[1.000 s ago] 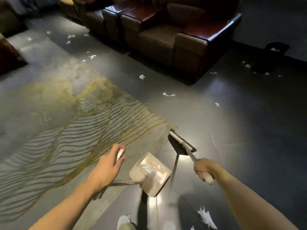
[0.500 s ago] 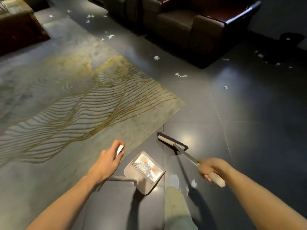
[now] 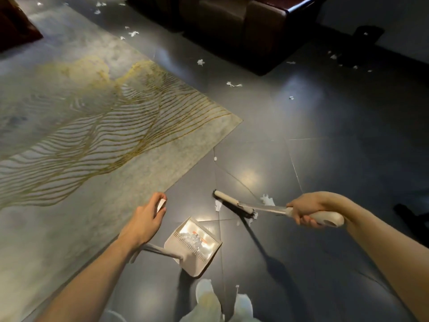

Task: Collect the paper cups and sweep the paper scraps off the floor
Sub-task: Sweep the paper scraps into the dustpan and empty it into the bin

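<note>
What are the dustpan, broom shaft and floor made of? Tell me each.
Dustpan: probably moulded plastic, beige, glossy, with comb teeth. Broom shaft: seemingly metal, silvery and reflective. Floor: likely polished tile, with light reflections and joint lines.

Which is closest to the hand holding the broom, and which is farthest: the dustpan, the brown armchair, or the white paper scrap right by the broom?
From the right hand, in the head view:
1. paper scrap: just left of the hand, beside the broom.
2. dustpan: lower left, near the feet.
3. brown armchair: far ahead, at the top.
</note>
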